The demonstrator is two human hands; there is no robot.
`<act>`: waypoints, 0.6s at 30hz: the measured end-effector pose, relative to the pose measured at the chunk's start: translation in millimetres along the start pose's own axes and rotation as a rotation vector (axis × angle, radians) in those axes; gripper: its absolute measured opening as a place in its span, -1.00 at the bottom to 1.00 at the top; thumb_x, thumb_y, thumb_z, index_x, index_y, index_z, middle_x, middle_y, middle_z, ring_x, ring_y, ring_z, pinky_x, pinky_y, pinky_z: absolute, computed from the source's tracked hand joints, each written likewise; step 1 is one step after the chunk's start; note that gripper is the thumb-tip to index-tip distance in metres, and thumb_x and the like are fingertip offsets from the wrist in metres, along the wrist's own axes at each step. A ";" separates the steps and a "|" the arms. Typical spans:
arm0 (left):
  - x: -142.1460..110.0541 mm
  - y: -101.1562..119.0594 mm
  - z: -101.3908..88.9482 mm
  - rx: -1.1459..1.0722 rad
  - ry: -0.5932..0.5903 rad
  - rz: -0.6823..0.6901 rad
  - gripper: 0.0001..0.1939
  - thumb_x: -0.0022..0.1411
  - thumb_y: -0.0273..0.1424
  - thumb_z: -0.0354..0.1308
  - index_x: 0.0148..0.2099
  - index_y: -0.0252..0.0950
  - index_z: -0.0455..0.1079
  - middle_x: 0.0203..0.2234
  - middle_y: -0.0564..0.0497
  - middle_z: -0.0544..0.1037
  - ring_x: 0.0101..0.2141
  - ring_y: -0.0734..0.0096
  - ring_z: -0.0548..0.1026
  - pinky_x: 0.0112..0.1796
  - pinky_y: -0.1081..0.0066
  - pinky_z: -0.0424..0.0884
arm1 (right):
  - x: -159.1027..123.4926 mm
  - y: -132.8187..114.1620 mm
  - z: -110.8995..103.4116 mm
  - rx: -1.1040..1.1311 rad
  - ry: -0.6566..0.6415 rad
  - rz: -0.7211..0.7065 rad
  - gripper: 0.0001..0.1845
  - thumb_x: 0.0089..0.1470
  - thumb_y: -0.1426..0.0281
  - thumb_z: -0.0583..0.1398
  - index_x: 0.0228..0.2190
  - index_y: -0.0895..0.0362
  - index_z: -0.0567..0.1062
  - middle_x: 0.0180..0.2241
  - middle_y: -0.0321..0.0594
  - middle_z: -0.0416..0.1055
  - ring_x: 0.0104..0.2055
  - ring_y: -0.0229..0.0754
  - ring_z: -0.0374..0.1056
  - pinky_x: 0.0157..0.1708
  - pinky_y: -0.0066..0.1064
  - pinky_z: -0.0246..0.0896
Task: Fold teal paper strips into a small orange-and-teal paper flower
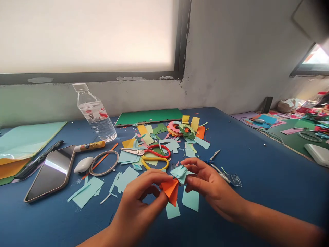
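Above the near middle of the blue worktop [257, 178], the folded orange paper piece [171, 192] is pinched in the left hand [136, 209] and the folded light-blue paper piece [180, 172] in the right hand [210, 185], so their tips are best kept aligned and held firmly at the creases

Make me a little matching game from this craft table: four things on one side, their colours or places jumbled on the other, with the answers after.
Things:
1. folded paper piece pinched by the left hand
2. folded paper piece at the right hand
3. scissors
4. water bottle

Descriptions:
A. light blue
B. clear, standing near the wall
C. orange
D. red and yellow handles, lying on the table

Pairs: 1-C, 2-A, 3-D, 4-B
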State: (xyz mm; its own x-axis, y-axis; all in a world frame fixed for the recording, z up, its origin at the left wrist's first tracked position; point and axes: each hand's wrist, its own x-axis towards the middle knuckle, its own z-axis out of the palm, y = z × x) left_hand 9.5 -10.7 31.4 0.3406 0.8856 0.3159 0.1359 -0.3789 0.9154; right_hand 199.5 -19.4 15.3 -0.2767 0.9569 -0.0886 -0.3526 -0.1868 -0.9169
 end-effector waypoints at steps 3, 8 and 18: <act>0.3 -0.8 0.2 -0.086 -0.011 -0.127 -0.82 0.07 -0.55 0.17 -0.28 -0.20 0.50 -0.39 0.06 0.55 -0.41 0.43 0.52 -0.45 0.56 0.47 | 0.6 1.7 -2.9 -0.009 -0.006 -0.021 -0.73 0.00 0.33 0.31 -0.22 0.02 0.43 -0.28 -0.31 0.37 -0.29 -0.27 0.34 -0.28 -0.42 0.25; 1.6 -2.9 -0.5 -0.280 -0.015 -0.352 -0.88 0.09 -0.44 0.20 -0.26 -0.25 0.49 -0.52 0.07 0.53 -0.56 0.53 0.43 -0.53 0.58 0.38 | 3.5 3.6 -6.0 0.019 -0.028 -0.022 -0.79 0.01 0.26 0.30 -0.30 0.06 0.46 -0.42 -0.35 0.39 -0.39 -0.30 0.33 -0.28 -0.41 0.23; 8.7 1.1 2.6 -0.471 0.018 -0.529 -0.77 0.00 -0.30 0.31 -0.30 -0.32 0.48 -0.65 0.12 0.44 -0.63 0.62 0.29 -0.54 0.58 0.27 | 6.2 0.6 -5.2 0.073 0.009 0.082 -0.74 -0.08 0.25 0.35 -0.37 0.09 0.45 -0.46 -0.34 0.40 -0.38 -0.28 0.33 -0.36 -0.45 0.22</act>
State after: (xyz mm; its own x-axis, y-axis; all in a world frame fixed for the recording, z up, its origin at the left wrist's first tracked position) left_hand 15.0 -4.1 34.5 0.3238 0.9245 -0.2011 -0.1396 0.2569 0.9563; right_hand 202.2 -12.4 12.2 -0.2991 0.9397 -0.1659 -0.3935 -0.2799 -0.8757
